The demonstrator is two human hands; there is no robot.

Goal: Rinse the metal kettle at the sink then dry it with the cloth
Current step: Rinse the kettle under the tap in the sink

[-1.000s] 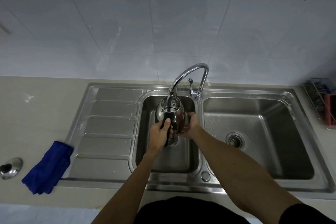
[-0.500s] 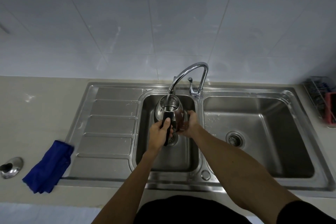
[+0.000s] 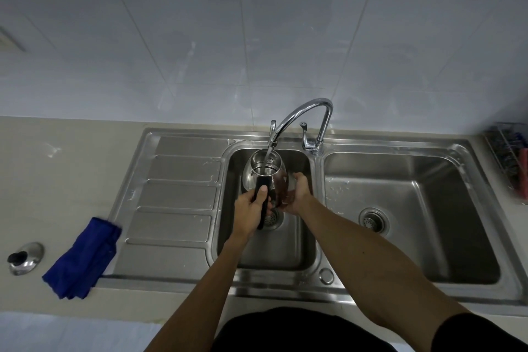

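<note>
You are in the rinse step: your left hand [image 3: 251,210] is wrapped around the black handle [image 3: 261,198] of the metal kettle [image 3: 264,176], and your right hand [image 3: 297,194] is cupped against the kettle's right flank, steadying it. The kettle hangs over the left basin [image 3: 274,254] of the steel sink, tipped so its open mouth faces up toward the tap [image 3: 303,117]. A thin stream of water [image 3: 268,155] runs from the spout straight into that mouth. Some water seems to be gathering inside, though how much you cannot tell from here.

By my reading, the next move is to swirl and tip the kettle so the water goes out over the left drain [image 3: 271,218], which sits right below your hands. Keep the grip on the handle firm, since wet steel will likely be slippery under your right palm. The tap will also need shutting off at its lever [image 3: 304,130].

The right basin [image 3: 414,226] holds nothing but a few droplets near its drain. Drying has not begun: the blue cloth [image 3: 83,260] lies well off to your left, draped across the edge of the draining board [image 3: 177,197] and onto the table [image 3: 57,180]. Beside it on the table rests the kettle's lid [image 3: 25,258], round and shiny with a dark knob.
</note>
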